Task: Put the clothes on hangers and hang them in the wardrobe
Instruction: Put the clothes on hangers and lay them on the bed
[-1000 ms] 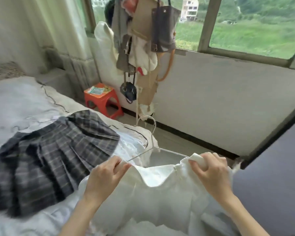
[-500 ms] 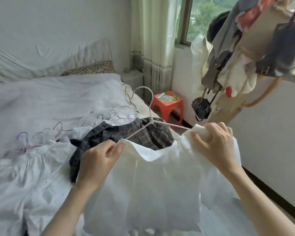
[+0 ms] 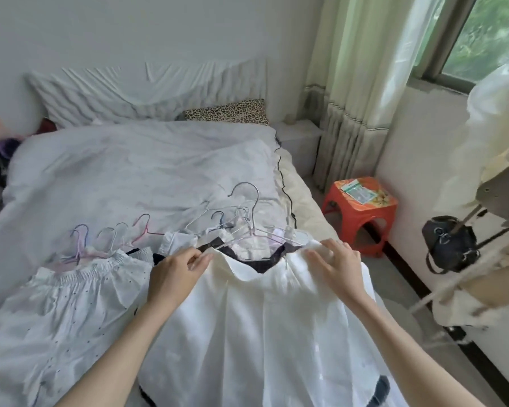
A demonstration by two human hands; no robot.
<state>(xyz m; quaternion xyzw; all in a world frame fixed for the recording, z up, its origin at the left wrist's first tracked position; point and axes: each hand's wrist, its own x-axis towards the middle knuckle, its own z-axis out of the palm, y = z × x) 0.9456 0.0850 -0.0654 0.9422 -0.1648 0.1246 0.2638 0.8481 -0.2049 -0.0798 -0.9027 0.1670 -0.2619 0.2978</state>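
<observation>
Hands (image 3: 175, 274) (image 3: 340, 267) spread pleated, perhaps cotton skirt (image 3: 262, 333).

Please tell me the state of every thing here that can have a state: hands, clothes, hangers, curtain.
left hand: pinches the white skirt's waistband.
right hand: fingers spread flat on the waistband.
white skirt: on a hanger, laid flat on the bed.
wire hanger: inside the skirt's waist, hook free.
dotted white garment: on a hanger, lying flat.
spare hangers: loose on the bed.
curtain: drawn aside.
</observation>
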